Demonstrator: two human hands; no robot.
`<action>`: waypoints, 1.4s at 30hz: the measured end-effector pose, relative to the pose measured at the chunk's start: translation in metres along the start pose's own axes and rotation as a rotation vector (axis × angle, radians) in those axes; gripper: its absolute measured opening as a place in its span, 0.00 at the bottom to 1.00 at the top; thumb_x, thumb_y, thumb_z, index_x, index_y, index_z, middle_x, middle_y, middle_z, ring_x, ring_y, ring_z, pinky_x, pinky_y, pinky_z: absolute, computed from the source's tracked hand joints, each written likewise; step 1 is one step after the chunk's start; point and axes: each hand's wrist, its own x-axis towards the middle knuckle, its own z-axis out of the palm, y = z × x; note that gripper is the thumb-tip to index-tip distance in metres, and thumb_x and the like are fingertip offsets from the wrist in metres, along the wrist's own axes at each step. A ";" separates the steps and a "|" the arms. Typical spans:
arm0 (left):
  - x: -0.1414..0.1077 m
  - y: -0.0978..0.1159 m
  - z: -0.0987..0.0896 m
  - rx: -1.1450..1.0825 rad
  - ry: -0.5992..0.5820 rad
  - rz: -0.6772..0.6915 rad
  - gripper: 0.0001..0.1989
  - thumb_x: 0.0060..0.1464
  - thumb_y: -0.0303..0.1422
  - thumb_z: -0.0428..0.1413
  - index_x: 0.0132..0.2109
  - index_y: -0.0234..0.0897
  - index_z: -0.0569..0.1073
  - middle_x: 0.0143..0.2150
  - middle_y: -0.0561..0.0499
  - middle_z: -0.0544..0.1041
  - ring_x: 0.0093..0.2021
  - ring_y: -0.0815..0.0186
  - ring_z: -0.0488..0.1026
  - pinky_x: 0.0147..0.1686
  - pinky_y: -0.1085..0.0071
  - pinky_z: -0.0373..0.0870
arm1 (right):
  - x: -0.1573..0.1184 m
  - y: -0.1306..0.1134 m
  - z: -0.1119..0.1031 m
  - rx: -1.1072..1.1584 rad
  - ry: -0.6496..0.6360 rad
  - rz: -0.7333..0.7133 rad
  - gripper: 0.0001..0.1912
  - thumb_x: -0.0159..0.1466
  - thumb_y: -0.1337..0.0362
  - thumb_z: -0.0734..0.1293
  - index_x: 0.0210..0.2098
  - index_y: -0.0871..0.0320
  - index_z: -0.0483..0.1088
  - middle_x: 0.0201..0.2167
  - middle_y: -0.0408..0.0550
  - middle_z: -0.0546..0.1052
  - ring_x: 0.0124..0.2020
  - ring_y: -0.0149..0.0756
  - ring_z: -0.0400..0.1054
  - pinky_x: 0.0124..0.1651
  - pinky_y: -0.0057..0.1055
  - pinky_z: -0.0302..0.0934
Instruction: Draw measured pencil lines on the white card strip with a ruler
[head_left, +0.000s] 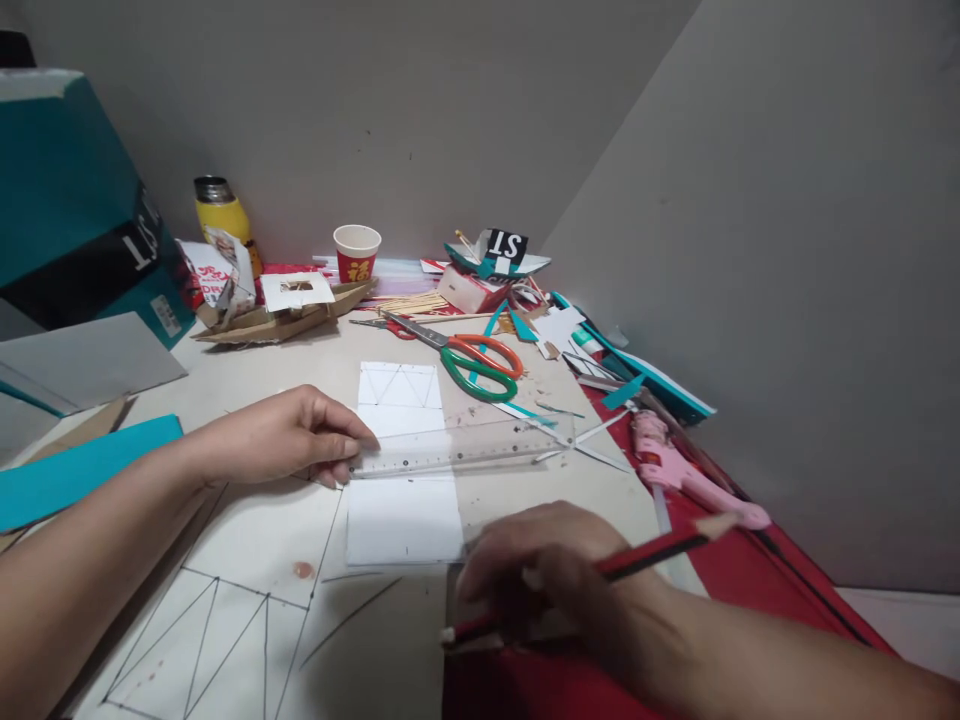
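Currently, the left hand (pixel 300 440) pinches the left end of a transparent plastic ruler (pixel 480 450) between thumb and fingers. The ruler lies slightly askew across a white rectangular paper strip (pixel 405 520) on the pale counter (pixel 255 375). Motion blurs the right hand (pixel 562 550), its fingers curled around a red-and-black wooden pencil (pixel 649 555), point directed away from the strip.

Recommended handling: press the ruler flat nearer its middle; an end grip may let the far end pivot. Square its edge to the strip. Turn the pencil point toward the paper before contact. Metal scissors (pixel 450 350) with orange and green handles lie beyond the ruler.
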 end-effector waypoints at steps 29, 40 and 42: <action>0.010 -0.009 0.005 0.002 0.026 0.080 0.08 0.57 0.29 0.60 0.41 0.32 0.82 0.22 0.54 0.75 0.23 0.72 0.69 0.23 0.79 0.65 | 0.010 -0.012 0.027 -0.067 0.172 0.212 0.08 0.64 0.68 0.69 0.39 0.54 0.82 0.32 0.44 0.83 0.32 0.31 0.76 0.35 0.22 0.67; 0.009 -0.009 0.004 0.037 0.028 0.051 0.09 0.57 0.34 0.62 0.40 0.34 0.83 0.23 0.54 0.75 0.24 0.71 0.68 0.24 0.77 0.65 | 0.011 0.044 0.059 -0.163 -0.013 -0.400 0.21 0.76 0.53 0.59 0.44 0.60 0.77 0.33 0.49 0.81 0.32 0.27 0.74 0.37 0.18 0.69; 0.010 -0.009 0.004 0.040 0.029 0.044 0.09 0.56 0.34 0.62 0.40 0.34 0.84 0.23 0.54 0.75 0.24 0.72 0.68 0.24 0.78 0.65 | 0.010 0.047 0.062 -0.211 -0.034 -0.397 0.22 0.77 0.52 0.58 0.45 0.61 0.77 0.33 0.49 0.81 0.32 0.27 0.74 0.38 0.17 0.68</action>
